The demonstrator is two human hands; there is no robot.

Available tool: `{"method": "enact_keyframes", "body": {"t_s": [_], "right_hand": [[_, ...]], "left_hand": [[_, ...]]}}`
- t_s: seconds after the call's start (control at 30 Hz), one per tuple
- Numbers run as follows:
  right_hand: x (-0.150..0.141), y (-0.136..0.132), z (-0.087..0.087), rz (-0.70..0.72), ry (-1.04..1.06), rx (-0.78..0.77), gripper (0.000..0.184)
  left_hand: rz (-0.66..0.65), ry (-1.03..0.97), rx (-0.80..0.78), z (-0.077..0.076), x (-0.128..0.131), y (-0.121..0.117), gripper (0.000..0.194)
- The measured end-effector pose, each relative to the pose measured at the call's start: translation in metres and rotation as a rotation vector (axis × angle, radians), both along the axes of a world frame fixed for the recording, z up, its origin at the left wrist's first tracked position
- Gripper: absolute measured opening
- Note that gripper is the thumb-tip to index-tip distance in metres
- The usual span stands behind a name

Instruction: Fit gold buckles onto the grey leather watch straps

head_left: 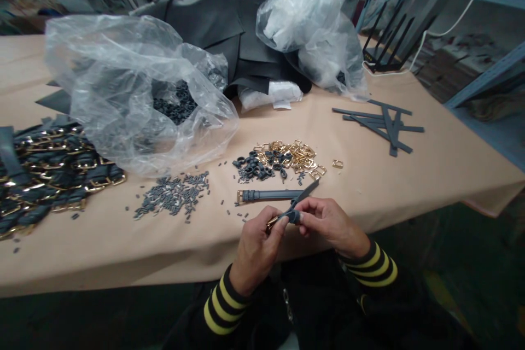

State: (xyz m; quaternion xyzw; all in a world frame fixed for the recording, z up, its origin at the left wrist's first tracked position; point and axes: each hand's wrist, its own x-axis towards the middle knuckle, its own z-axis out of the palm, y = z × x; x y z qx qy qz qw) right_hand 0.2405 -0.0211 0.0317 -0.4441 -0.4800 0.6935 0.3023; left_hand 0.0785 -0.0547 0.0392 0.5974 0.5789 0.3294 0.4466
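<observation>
My left hand (pixel 255 249) is closed on a dark grey strap (pixel 308 190) close to a gold buckle (pixel 271 222). The strap's free end sticks up toward the far right. My right hand (pixel 334 225) pinches the same strap, its fingertips on a curled grey part (pixel 293 217) beside the left thumb. Just beyond the hands, a second buckled strap (pixel 268 195) lies flat on the table. Gold buckles (pixel 301 154) are heaped behind it, with dark grey keeper loops (pixel 256 167) at their left side.
Small grey bits (pixel 174 194) are scattered left of centre. Many buckled straps (pixel 53 175) pile up at far left. A clear plastic bag (pixel 135 60) with dark pieces stands behind. Loose grey strips (pixel 385 127) lie at right, near a black router (pixel 383 60) and its white cable.
</observation>
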Motion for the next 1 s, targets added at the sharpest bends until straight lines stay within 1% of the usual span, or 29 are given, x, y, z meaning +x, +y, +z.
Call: {"method": "enact_keyframes", "body": {"t_s": [0.1,0.17,0.23,0.33,0.43,0.5,0.6,0.67,0.7,0.73,0.83,0.9,1.0], "right_hand": [[-0.004,-0.005,-0.004,-0.109,0.073,-0.011,0.023],[-0.007,-0.01,-0.007,-0.187,0.106,0.013,0.022],[-0.01,-0.014,-0.01,-0.238,0.104,0.054,0.022],[-0.012,-0.016,-0.014,-0.273,0.082,0.1,0.021],[-0.012,-0.017,-0.014,-0.264,0.066,0.123,0.02],[-0.013,-0.017,-0.011,-0.258,-0.014,0.18,0.017],[-0.014,-0.02,-0.004,-0.269,-0.231,0.337,0.011],[-0.014,-0.02,-0.001,-0.273,-0.318,0.425,0.009],[-0.014,-0.02,0.0,-0.263,-0.315,0.434,0.009],[-0.013,-0.02,0.001,-0.247,-0.282,0.417,0.01],[-0.007,-0.016,-0.001,-0.167,-0.1,0.265,0.017],[-0.002,-0.012,-0.003,-0.123,-0.014,0.199,0.018],[0.006,-0.006,-0.002,-0.035,0.026,0.148,0.018]], "left_hand": [[0.057,-0.009,-0.008,-0.002,0.002,-0.001,0.018],[0.112,-0.042,-0.025,-0.003,0.005,-0.003,0.018],[0.134,-0.067,-0.037,-0.004,0.008,-0.004,0.018],[0.116,-0.043,-0.012,-0.003,0.008,-0.005,0.018],[0.077,0.041,0.055,-0.003,0.008,-0.005,0.017],[0.073,0.105,0.124,-0.006,0.01,-0.006,0.016],[0.114,0.206,0.231,-0.012,0.014,-0.008,0.017],[0.119,0.198,0.238,-0.013,0.015,-0.008,0.017],[0.115,0.158,0.212,-0.013,0.016,-0.008,0.016],[0.11,0.102,0.171,-0.012,0.016,-0.008,0.015],[0.112,-0.064,0.042,-0.01,0.014,-0.008,0.014],[0.106,-0.105,0.007,-0.01,0.013,-0.008,0.015],[0.048,-0.097,-0.004,-0.01,0.011,-0.01,0.015]]}}
